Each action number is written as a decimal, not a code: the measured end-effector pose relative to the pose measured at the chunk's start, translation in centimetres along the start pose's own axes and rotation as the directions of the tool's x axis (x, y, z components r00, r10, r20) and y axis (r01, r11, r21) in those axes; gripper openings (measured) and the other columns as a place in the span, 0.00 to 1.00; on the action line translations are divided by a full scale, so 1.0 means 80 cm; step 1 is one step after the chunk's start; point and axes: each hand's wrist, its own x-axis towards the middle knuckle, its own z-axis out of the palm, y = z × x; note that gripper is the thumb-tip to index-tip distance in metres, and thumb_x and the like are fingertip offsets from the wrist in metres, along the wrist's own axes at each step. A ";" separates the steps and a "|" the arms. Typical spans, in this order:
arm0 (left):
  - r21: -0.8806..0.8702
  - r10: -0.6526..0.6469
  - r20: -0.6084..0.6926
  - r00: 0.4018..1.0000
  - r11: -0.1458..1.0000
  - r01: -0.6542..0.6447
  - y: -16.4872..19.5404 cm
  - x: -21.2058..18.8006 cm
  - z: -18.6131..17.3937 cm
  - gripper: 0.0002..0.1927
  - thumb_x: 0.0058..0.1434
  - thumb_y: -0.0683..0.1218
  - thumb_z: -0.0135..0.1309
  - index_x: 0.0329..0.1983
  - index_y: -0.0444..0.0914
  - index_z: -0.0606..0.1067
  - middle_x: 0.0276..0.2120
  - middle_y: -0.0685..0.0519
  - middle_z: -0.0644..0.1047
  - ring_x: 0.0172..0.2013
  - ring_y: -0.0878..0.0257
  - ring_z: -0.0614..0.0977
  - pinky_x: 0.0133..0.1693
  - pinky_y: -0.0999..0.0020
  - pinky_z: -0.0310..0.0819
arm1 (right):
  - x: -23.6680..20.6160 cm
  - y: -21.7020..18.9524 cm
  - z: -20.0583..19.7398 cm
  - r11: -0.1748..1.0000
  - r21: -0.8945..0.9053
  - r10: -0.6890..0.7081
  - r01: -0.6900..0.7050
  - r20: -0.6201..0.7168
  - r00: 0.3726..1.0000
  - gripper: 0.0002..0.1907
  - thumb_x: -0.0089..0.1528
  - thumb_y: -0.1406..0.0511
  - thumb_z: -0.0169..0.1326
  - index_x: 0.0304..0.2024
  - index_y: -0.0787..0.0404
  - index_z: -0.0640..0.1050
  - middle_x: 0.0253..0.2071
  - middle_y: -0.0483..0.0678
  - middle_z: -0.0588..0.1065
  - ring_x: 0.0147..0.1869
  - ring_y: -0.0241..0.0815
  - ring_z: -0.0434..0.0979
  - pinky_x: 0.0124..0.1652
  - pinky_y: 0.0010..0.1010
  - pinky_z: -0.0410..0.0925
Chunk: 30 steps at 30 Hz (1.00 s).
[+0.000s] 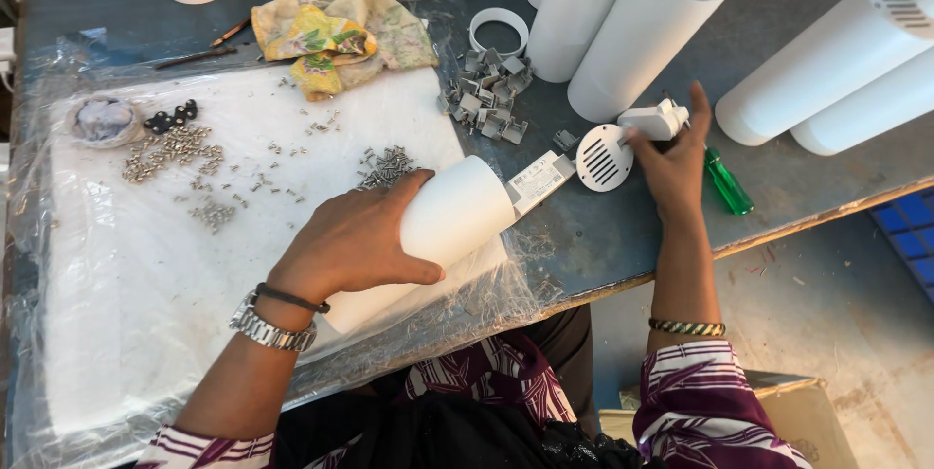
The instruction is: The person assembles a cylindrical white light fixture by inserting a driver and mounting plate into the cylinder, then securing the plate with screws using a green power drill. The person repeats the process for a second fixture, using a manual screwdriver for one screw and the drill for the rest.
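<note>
My left hand [355, 240] grips a white cylindrical lamp housing [457, 211] that lies slanted over the white padded sheet [146, 265]. A white rectangular driver box [540, 179] sticks out of the housing's open end. My right hand [671, 160] holds a white end cap assembly [654, 123], a small block joined to a round slotted disc [603, 158], just right of the driver box. The disc rests on the dark table [623, 235].
Several white cylinder housings [623, 31] lie at the back and right. Piles of small screws [384, 167] and metal clips [491, 94] sit on the sheet and table. A green screwdriver handle [728, 182], a white ring [498, 29] and a patterned cloth [336, 36] lie nearby.
</note>
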 end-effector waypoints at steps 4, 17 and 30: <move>0.023 0.034 -0.067 0.997 0.999 -0.032 0.000 -0.010 0.004 0.54 0.37 0.63 0.66 0.69 0.46 0.62 0.43 0.41 0.80 0.42 0.44 0.83 0.42 0.53 0.77 | 0.001 0.002 0.007 0.992 0.072 -0.095 0.099 -0.063 0.993 0.24 0.71 0.76 0.58 0.67 0.65 0.66 0.59 0.52 0.74 0.63 0.40 0.76 0.62 0.28 0.71; -0.342 0.212 -0.629 0.748 0.789 -0.511 -0.017 -0.090 0.039 0.56 0.39 0.53 0.73 0.72 0.37 0.62 0.62 0.41 0.76 0.62 0.48 0.78 0.62 0.56 0.69 | 0.070 -0.333 0.057 0.560 0.368 -0.681 0.742 -0.305 0.666 0.23 0.82 0.56 0.44 0.61 0.74 0.72 0.55 0.60 0.77 0.47 0.53 0.85 0.46 0.42 0.83; -0.600 0.010 -0.707 0.707 0.521 -0.607 -0.056 -0.079 0.066 0.66 0.48 0.58 0.70 0.79 0.36 0.40 0.70 0.43 0.64 0.70 0.52 0.67 0.67 0.57 0.62 | 0.037 -0.399 0.239 0.242 0.574 -0.842 0.783 -0.277 0.463 0.24 0.76 0.62 0.52 0.69 0.57 0.58 0.58 0.56 0.75 0.54 0.43 0.83 0.51 0.33 0.78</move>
